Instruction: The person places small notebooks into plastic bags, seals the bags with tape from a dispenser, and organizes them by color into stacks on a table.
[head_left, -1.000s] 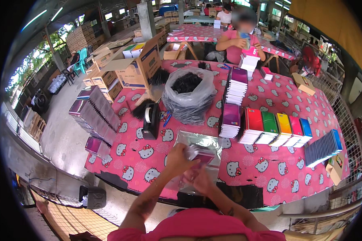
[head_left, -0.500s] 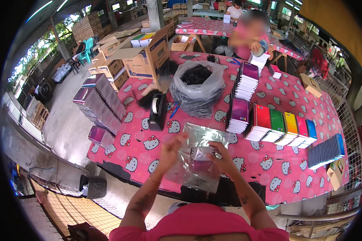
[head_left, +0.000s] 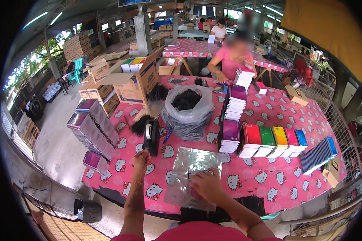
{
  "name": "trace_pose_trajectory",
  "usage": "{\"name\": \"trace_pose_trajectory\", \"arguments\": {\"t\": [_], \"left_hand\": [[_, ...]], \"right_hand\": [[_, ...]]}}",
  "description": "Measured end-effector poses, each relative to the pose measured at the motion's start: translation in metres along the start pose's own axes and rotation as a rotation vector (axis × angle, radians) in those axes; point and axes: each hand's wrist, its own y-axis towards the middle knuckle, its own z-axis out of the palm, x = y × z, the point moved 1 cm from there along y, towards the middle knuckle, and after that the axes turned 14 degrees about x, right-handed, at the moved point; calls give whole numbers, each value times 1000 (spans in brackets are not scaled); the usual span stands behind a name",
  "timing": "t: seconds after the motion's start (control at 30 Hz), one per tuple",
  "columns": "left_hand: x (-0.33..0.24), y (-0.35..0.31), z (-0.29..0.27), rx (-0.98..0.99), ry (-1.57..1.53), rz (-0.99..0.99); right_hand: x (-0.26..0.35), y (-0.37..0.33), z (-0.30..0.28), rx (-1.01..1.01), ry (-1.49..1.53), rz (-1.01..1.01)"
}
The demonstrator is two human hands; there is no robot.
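On the table in front of me lies a clear plastic sleeve (head_left: 197, 158), a purple-covered notebook partly showing through it. My right hand (head_left: 208, 184) rests on the sleeve, fingers laid across it and pressing down, and covers most of the notebook. My left hand (head_left: 141, 160) is at the near end of a black tape dispenser (head_left: 151, 138); its fingers are drawn together, and whatever is between them is too small to make out. A roll of tape (head_left: 148, 131) sits in the dispenser. Left of it stand stacks of sleeved purple notebooks (head_left: 86, 124).
A plastic bag of black coils (head_left: 188, 105) stands behind the sleeve. To the right are rows of colourful notebooks (head_left: 251, 138) and a leaning blue stack (head_left: 319, 154). A blue pen-like item (head_left: 167, 135) lies by the dispenser. Across the table a co-worker (head_left: 235, 60) handles notebooks beside cartons (head_left: 132, 86).
My left hand has left the sleeve and moved left to the tape dispenser. My right hand has shifted onto the sleeve's middle, over the notebook. The view has tilted up a little.
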Motion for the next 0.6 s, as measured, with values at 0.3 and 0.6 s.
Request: {"name": "trace_pose_trajectory", "arguments": {"t": [0.3,0.6], "left_hand": [[-64,-89,78,714,688,377],[-68,-118,147,1040,926,804]], "right_hand": [[16,3,1,18,-24,101],[22,2,-15,-30,17,61]]}}
